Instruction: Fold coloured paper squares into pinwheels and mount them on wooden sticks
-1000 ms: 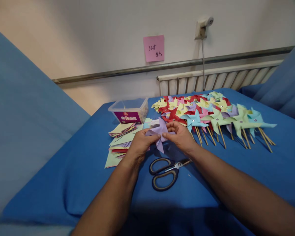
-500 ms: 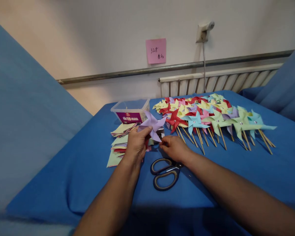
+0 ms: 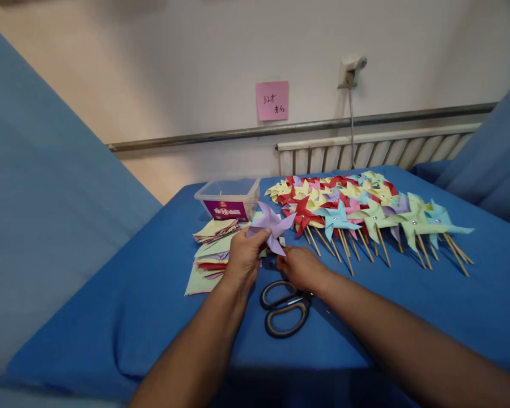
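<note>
Head view gives me both hands low over the blue table cover (image 3: 161,294). My left hand (image 3: 243,262) is raised a little, its fingers (image 3: 255,237) curled and pinched on the folded purple pinwheel (image 3: 272,225), which stands just above the fingertips with its blades spread. My right hand (image 3: 300,267) sits just to the right of the left one and lower, knuckles up, fingers bunched narrow under the pinwheel's lowest blade; I cannot tell whether they grip anything, since the fingertips are hidden by the hand itself.

Directly below the right fingers, almost under the palm, lie the scissors (image 3: 285,309), handles toward me and the blades covered by the hand. To the left of the left fingers a stack of cut paper squares (image 3: 210,249) in yellow, green, purple and red lies fanned on the cover. Beyond the left fingertips, further from me, stands a clear plastic tub (image 3: 228,198) with a purple label. To the right of the right fingers and stretching away, a long row of finished pinwheels (image 3: 365,207) on wooden sticks lies overlapped, sticks pointing toward me. High beyond both hands, a pink note (image 3: 272,100) is stuck on the wall.
</note>
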Demonstrator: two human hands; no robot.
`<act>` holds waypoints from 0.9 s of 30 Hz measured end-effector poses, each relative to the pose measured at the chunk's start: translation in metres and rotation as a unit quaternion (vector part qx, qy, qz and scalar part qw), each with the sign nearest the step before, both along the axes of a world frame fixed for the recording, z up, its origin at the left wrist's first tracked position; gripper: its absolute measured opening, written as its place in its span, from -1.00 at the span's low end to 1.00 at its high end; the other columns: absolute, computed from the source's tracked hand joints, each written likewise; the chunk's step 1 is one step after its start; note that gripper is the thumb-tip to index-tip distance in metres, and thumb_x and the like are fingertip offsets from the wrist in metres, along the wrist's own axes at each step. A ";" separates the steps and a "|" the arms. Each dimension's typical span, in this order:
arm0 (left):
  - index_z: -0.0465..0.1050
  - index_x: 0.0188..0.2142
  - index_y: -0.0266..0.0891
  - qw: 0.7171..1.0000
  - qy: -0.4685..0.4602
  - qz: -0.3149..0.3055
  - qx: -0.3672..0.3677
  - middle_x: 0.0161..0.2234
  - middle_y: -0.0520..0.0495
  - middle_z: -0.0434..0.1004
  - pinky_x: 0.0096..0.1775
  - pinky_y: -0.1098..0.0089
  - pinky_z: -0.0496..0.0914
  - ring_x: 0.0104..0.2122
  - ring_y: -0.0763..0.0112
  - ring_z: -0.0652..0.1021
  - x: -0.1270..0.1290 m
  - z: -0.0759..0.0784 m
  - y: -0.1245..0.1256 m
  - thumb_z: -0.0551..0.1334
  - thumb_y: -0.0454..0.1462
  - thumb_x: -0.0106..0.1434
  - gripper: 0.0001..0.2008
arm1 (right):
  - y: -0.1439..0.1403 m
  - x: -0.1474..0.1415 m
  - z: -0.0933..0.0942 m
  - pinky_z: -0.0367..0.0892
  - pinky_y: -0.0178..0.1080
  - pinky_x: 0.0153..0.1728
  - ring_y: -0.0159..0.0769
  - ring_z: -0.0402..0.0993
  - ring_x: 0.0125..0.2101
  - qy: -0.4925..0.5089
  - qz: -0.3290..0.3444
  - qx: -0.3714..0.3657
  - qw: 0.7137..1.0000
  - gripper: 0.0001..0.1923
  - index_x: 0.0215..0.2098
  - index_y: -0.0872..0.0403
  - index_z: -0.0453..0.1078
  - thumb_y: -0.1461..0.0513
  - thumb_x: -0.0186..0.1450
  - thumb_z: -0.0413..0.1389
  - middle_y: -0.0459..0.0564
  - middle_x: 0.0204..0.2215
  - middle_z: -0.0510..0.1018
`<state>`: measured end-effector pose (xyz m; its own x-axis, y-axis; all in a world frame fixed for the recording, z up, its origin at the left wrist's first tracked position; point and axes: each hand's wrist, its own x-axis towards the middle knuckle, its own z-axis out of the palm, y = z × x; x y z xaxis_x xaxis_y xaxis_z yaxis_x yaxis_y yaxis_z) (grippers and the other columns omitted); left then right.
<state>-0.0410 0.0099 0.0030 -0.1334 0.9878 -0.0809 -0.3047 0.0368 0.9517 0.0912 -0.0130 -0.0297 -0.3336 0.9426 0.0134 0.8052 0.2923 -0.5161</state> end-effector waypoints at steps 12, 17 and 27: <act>0.53 -0.45 -0.33 1.000 -0.012 -0.012 0.004 -0.55 0.02 0.53 -0.45 0.43 0.38 -0.57 0.46 0.48 0.000 0.002 -0.001 0.48 -0.29 -0.22 -0.70 | 0.005 0.010 0.000 0.25 -0.21 -0.31 -0.09 0.55 -0.26 -0.009 0.008 0.004 1.000 -0.80 -0.24 0.06 0.51 0.21 0.35 0.04 0.10 -0.29 0.63; 0.54 -0.42 -0.33 1.000 -0.016 -0.007 -0.002 -0.54 0.03 0.54 -0.45 0.43 0.38 -0.57 0.46 0.48 0.002 0.004 -0.003 0.48 -0.29 -0.22 -0.69 | 0.007 0.013 -0.006 0.29 -0.20 -0.26 -0.11 0.54 -0.24 0.025 0.011 -0.017 0.999 -0.81 -0.25 0.06 0.52 0.24 0.34 0.05 0.09 -0.29 0.63; 0.54 -0.42 -0.32 1.000 -0.022 -0.008 0.003 -0.51 0.02 0.56 -0.42 0.41 0.42 -0.54 0.44 0.50 0.002 0.005 -0.003 0.50 -0.29 -0.25 -0.66 | 0.010 0.016 -0.012 0.24 -0.29 -0.31 -0.26 0.48 -0.30 0.048 0.026 -0.011 0.998 -0.91 -0.34 0.05 0.47 0.31 0.27 0.12 -0.03 -0.33 0.58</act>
<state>-0.0389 0.0067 0.0082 -0.1134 0.9904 -0.0795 -0.3450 0.0358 0.9379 0.1075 -0.0025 -0.0413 -0.3799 0.9246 0.0274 0.7362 0.3201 -0.5962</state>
